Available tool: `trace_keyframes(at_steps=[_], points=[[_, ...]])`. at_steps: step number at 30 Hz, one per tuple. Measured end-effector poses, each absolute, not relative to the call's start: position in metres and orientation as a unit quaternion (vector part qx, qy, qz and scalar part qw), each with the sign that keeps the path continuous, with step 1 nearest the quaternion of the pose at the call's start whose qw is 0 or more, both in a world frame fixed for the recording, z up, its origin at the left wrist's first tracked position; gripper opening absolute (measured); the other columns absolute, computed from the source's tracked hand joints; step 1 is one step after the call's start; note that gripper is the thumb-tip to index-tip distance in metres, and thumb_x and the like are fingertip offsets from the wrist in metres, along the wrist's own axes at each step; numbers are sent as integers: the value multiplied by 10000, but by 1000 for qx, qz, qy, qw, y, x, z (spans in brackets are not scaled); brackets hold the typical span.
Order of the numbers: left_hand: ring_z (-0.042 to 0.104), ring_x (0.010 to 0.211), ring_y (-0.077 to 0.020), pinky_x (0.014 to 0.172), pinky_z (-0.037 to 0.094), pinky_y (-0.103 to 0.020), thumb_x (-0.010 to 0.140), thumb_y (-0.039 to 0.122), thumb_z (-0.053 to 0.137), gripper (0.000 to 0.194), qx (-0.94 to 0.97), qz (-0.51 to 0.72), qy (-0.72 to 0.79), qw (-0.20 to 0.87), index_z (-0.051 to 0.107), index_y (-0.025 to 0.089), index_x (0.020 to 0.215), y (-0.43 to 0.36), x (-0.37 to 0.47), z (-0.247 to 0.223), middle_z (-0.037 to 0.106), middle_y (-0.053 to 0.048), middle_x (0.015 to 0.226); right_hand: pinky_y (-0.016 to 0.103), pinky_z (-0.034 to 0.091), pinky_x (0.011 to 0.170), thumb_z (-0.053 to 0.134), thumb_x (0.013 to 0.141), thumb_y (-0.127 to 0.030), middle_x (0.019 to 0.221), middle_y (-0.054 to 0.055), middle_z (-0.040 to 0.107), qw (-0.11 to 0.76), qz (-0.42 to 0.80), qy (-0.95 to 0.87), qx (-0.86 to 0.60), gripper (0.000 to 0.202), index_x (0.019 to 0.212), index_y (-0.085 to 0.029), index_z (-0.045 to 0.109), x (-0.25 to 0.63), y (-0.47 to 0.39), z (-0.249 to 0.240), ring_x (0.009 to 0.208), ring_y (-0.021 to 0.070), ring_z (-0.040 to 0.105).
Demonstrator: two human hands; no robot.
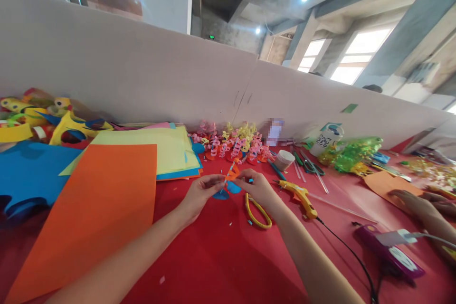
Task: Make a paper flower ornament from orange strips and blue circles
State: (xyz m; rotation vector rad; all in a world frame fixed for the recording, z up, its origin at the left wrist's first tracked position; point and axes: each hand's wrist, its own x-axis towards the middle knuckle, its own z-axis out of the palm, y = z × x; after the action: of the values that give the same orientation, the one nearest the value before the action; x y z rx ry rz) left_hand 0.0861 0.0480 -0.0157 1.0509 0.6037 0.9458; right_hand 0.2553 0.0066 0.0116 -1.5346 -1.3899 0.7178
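Observation:
My left hand (205,193) pinches a thin pale stick from the left, just above a blue paper disc (221,194) on the red table. An orange paper strip (233,171) is wound round the upper part of this stick. From the right, my right hand (254,189) has its fingers closed on the orange strip. Another blue disc (234,187) lies between the hands. Yellow-handled scissors (258,212) rest beside my right wrist, their blades hidden behind the hand.
Orange (117,185) and pale yellow sheets (171,149) lie left. Pink and yellow paper spirals (237,145) stand behind the hands. Right are a yellow glue gun (301,195) with its cord, a white cup (284,160) and a purple power strip (390,251). Another person's hands hold orange paper far right.

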Motion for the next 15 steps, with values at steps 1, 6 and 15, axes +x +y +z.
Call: trace_keyframes(at_steps=[1, 6, 15], points=[[643, 704, -163, 653, 502, -266, 565, 268, 790, 304, 467, 429, 272, 723, 696, 162, 834, 49, 86, -17, 718, -32, 770, 239, 367, 526, 632, 649, -377, 598, -5, 572, 463, 285, -566, -620, 232, 689, -148, 643, 252, 6, 11, 546, 115, 459], [635, 632, -146, 636, 514, -277, 569, 261, 789, 272, 457, 423, 269, 735, 711, 162, 810, 51, 86, -18, 721, -30, 759, 229, 347, 492, 595, 682, -407, 616, 7, 584, 479, 317, -555, -601, 267, 731, -149, 643, 243, 3, 6, 524, 114, 452], [631, 628, -143, 623, 498, -259, 508, 243, 819, 224, 430, 435, 270, 744, 724, 180, 701, 48, 85, -8, 717, -8, 687, 237, 371, 535, 605, 689, -395, 640, 13, 620, 489, 333, -541, -598, 270, 763, -148, 682, 241, 3, 3, 549, 122, 497]])
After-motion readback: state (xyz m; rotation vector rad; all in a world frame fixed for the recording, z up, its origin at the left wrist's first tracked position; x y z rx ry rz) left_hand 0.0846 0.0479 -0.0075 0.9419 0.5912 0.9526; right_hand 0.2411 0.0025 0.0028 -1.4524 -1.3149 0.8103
